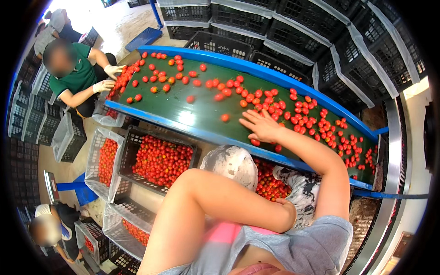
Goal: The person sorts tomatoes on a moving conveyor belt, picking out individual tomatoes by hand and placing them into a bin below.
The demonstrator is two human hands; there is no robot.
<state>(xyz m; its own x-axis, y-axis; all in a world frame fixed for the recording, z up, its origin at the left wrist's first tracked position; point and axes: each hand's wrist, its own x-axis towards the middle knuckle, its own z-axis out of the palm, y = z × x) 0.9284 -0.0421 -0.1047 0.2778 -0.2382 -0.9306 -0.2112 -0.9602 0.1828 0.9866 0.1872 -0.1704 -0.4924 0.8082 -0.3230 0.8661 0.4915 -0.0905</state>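
My right hand reaches over the green conveyor belt, palm down with its fingers spread. Small red cherry tomatoes lie close around it, some beside the fingertips and below the palm. My left forearm crosses in front of my body; my left hand is bent at its end, mostly hidden, so what it may hold cannot be told. Just beyond it, a mass of cherry tomatoes shows between my knees, which are in black-and-white patterned cloth. More tomatoes are scattered along the belt, a few with orange patches.
Blue rails edge the belt. A black crate of tomatoes and a lined crate stand at left. A gloved co-worker handles tomatoes at the far belt end; another person is lower left. Stacked black crates stand behind.
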